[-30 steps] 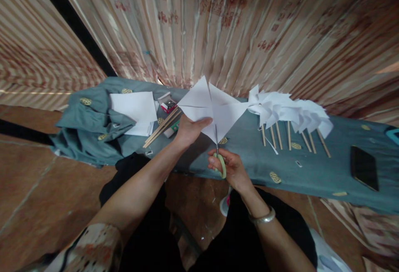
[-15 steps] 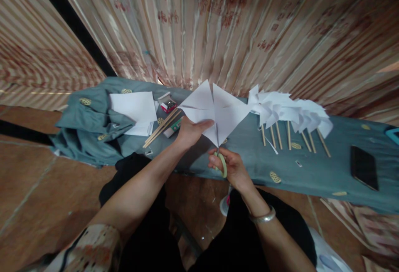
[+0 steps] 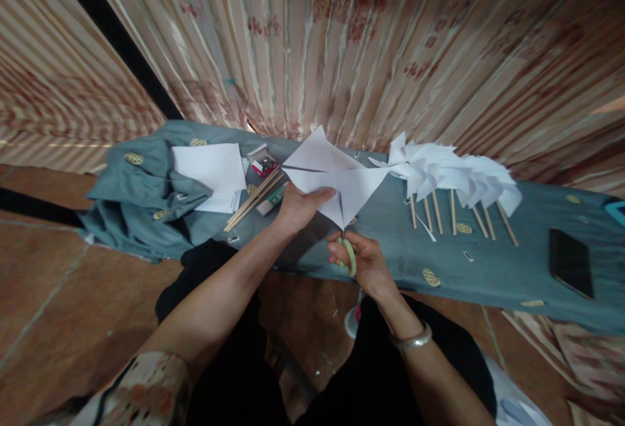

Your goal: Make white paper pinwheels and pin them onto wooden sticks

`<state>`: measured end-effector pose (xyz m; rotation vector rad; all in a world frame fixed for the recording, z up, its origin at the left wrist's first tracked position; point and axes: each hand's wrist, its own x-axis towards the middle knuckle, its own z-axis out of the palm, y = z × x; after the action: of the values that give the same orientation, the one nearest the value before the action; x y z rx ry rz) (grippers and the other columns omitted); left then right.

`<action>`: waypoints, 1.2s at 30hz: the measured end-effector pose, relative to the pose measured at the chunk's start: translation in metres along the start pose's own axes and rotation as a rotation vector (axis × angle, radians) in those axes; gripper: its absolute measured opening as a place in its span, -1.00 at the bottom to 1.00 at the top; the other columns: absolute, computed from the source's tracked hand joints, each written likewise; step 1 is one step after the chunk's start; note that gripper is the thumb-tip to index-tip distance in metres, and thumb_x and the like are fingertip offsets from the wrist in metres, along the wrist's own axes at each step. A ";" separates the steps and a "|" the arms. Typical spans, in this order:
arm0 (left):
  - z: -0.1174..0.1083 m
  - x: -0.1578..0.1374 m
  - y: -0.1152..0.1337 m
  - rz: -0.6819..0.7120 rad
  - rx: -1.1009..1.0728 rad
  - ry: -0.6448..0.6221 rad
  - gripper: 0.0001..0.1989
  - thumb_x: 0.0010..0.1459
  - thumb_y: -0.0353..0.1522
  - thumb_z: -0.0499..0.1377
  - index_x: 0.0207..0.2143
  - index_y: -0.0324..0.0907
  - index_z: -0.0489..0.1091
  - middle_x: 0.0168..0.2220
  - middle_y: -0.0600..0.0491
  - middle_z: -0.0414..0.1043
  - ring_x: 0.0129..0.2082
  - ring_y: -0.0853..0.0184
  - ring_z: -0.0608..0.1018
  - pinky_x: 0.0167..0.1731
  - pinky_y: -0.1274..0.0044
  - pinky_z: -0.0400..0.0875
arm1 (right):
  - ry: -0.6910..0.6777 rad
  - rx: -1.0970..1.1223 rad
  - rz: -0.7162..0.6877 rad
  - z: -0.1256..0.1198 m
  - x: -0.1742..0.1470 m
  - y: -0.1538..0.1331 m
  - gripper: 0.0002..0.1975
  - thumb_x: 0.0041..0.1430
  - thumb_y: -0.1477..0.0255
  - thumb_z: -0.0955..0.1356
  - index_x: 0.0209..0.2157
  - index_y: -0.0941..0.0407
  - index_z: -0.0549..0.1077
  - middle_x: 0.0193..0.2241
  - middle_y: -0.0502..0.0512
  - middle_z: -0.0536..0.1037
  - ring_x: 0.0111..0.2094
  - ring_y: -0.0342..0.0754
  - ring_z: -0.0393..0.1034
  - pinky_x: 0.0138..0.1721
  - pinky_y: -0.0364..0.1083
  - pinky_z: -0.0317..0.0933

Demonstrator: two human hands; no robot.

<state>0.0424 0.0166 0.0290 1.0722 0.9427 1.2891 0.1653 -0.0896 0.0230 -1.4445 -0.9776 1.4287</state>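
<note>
A white paper square [image 3: 359,182], turned corner-down and slit along its folds, is pinched at its lower left by my left hand [image 3: 300,208], thumb on top. Below its bottom corner, my right hand [image 3: 361,260] is closed around the green handles of a pair of scissors [image 3: 349,258]. The blades meet the paper at that corner and are partly hidden by it. Close to the paper's right tip lies a row of white paper pinwheels [image 3: 439,169] on wooden sticks [image 3: 452,211].
Left of my hands on the green cloth [image 3: 390,250] are a stack of white paper [image 3: 209,169], a small red box of pins [image 3: 264,164], loose wooden sticks [image 3: 251,201] and a green-and-white tube [image 3: 271,200]. A phone [image 3: 570,263] lies at the right. A patterned curtain [image 3: 312,42] hangs behind.
The paper has turned a little: its upper slit no longer shows, while the slit on its left side gapes wider and the right tip has split apart. Both hands stay nearly in place.
</note>
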 end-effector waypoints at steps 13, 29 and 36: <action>0.001 -0.005 0.001 -0.054 -0.028 -0.058 -0.67 -0.28 -0.32 0.39 -0.39 -0.24 0.46 -0.39 0.00 0.54 -0.39 0.24 0.53 -0.33 0.42 0.48 | 0.017 -0.003 -0.011 -0.002 0.000 -0.002 -0.59 -0.22 0.09 0.51 -0.40 0.09 0.50 -0.63 -0.04 0.46 -0.60 -0.15 0.31 -0.57 -0.16 0.15; 0.002 -0.010 -0.001 -0.083 -0.022 -0.062 -0.71 -0.29 -0.33 0.39 -0.45 -0.23 0.45 -0.45 0.03 0.52 -0.42 0.27 0.51 -0.36 0.45 0.46 | 0.041 0.020 0.004 -0.004 0.001 0.000 -0.61 -0.22 0.12 0.52 -0.41 0.11 0.55 -0.64 -0.02 0.50 -0.62 -0.16 0.29 -0.61 -0.17 0.12; 0.003 -0.013 0.002 -0.096 -0.005 -0.053 -0.70 -0.28 -0.36 0.38 -0.42 -0.25 0.44 -0.43 0.04 0.52 -0.41 0.29 0.51 -0.36 0.47 0.44 | 0.075 0.020 0.001 -0.002 0.000 -0.002 -0.61 -0.27 0.11 0.52 -0.47 0.11 0.52 -0.66 -0.03 0.49 -0.64 -0.16 0.30 -0.62 -0.17 0.14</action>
<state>0.0439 0.0037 0.0313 1.0405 0.9395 1.1781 0.1672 -0.0885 0.0252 -1.4734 -0.9135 1.3718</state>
